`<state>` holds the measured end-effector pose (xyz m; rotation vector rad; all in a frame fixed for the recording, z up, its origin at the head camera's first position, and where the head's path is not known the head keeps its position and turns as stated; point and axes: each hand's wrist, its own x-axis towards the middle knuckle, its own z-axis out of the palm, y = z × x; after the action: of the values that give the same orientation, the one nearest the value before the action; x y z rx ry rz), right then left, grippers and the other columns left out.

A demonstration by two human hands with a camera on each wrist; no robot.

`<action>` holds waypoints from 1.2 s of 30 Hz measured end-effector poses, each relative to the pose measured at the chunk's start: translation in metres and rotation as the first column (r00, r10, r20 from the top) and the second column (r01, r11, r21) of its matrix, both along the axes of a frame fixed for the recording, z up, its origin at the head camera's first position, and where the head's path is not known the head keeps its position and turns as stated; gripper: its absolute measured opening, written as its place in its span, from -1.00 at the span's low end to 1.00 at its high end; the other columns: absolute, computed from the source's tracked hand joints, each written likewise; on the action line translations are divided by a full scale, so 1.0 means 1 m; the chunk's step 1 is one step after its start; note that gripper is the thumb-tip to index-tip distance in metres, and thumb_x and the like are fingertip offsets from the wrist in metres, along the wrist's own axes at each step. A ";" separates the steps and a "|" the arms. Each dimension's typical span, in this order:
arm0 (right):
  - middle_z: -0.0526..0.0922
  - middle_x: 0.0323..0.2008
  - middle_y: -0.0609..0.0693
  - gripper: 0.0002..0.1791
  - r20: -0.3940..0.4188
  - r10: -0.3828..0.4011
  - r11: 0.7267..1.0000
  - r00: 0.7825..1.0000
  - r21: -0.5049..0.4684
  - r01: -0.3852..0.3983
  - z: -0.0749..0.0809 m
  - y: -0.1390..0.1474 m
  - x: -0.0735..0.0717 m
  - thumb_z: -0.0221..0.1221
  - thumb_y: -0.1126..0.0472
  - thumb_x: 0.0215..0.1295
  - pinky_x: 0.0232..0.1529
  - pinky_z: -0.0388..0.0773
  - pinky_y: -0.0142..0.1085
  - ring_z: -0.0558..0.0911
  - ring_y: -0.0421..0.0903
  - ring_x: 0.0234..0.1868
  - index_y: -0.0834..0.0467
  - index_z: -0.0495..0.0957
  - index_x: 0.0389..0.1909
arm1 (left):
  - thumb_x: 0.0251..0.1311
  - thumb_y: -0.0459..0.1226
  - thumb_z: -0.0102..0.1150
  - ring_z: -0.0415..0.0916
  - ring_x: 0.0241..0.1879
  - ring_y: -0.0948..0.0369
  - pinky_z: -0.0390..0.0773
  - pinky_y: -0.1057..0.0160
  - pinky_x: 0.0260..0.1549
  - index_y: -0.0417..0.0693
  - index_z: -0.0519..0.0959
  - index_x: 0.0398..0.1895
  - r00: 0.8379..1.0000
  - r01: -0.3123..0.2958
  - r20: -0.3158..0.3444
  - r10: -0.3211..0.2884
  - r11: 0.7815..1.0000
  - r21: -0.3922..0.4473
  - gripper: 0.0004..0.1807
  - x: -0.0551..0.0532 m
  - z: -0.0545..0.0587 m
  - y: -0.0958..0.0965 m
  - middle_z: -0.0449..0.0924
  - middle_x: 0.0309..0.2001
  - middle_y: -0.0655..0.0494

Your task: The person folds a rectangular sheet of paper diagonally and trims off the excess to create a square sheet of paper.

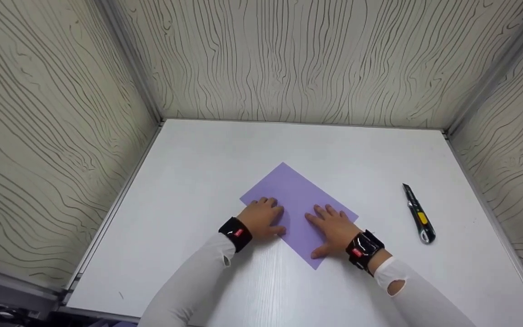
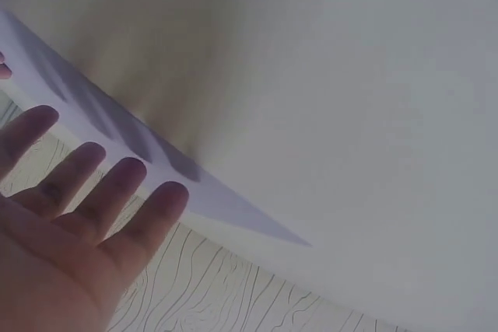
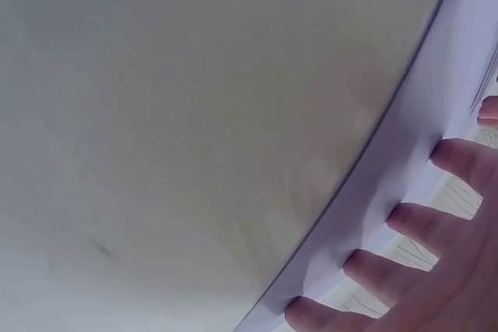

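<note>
A rectangular sheet of purple paper [image 1: 291,188] lies at an angle on the white table, one corner toward the back and one toward the front. At its left edge, my left hand [image 1: 261,218] is over the paper, fingers extended. In the left wrist view, the left fingers [image 2: 156,219] are spread, their shadows falling on the paper. On the right part of the sheet my right hand [image 1: 335,230] lies with fingers spread and thumb near the front corner. The right fingertips [image 3: 366,266] touch the paper in the right wrist view.
A utility knife [image 1: 419,214] with a black and yellow body lies on the table [image 1: 198,159] to the right of the paper. Wood-grain patterned panels [image 1: 288,59] stand along the back and both sides. A small dark mark [image 1: 121,295] shows near the front left.
</note>
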<state>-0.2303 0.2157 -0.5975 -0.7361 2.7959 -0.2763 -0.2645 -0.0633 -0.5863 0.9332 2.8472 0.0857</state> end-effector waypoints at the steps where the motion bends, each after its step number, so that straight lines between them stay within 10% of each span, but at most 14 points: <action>1: 0.21 0.68 0.32 0.29 -0.005 0.001 1.000 1.000 0.001 -0.001 -0.001 0.000 -0.001 0.61 -0.39 -0.04 0.54 0.13 0.53 0.16 0.51 0.66 0.06 0.31 0.67 | 0.44 0.33 0.18 0.49 0.45 -0.07 0.51 -0.12 0.46 0.07 0.58 0.44 1.000 0.007 0.000 -0.007 1.000 0.004 -0.26 -0.001 0.001 -0.001 0.53 0.47 -0.06; 15: 0.35 0.61 0.32 0.15 -0.057 0.009 1.000 0.998 -0.027 -0.010 0.001 -0.001 -0.006 0.59 -0.37 0.02 0.47 0.29 0.52 0.30 0.51 0.60 0.05 0.42 0.60 | 0.16 0.45 0.38 0.51 0.45 -0.04 0.55 0.00 0.45 0.05 0.68 0.31 0.997 0.076 0.018 -0.077 0.996 0.049 -0.13 -0.004 0.004 -0.011 0.59 0.42 -0.01; 30: 0.60 0.39 0.34 -0.08 -0.072 0.057 0.990 0.996 -0.122 -0.065 0.008 0.002 -0.027 0.53 -0.31 0.14 0.41 0.53 0.25 0.59 0.40 0.39 0.20 0.62 0.38 | 0.45 -0.19 0.36 0.76 0.09 0.11 0.71 0.16 0.17 0.04 0.73 0.26 0.993 0.120 -0.020 -0.119 0.978 0.171 -0.64 -0.005 0.003 -0.003 0.79 0.12 0.11; 36: 0.76 -0.02 0.06 -0.26 -0.039 0.041 0.984 0.998 -0.170 -0.047 0.008 0.007 -0.032 0.49 -0.35 0.18 0.09 0.66 0.01 0.68 0.04 -0.04 0.18 0.67 0.07 | 0.55 -0.23 0.22 0.80 -0.03 0.13 0.74 0.16 0.06 0.03 0.79 0.11 0.988 0.144 -0.077 -0.133 0.974 0.175 -0.76 -0.007 -0.002 -0.002 0.85 -0.02 0.13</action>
<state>-0.2622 0.2224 -0.5895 -0.8478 2.8101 -0.5053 -0.2720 -0.0653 -0.5882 1.1884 2.8598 0.3084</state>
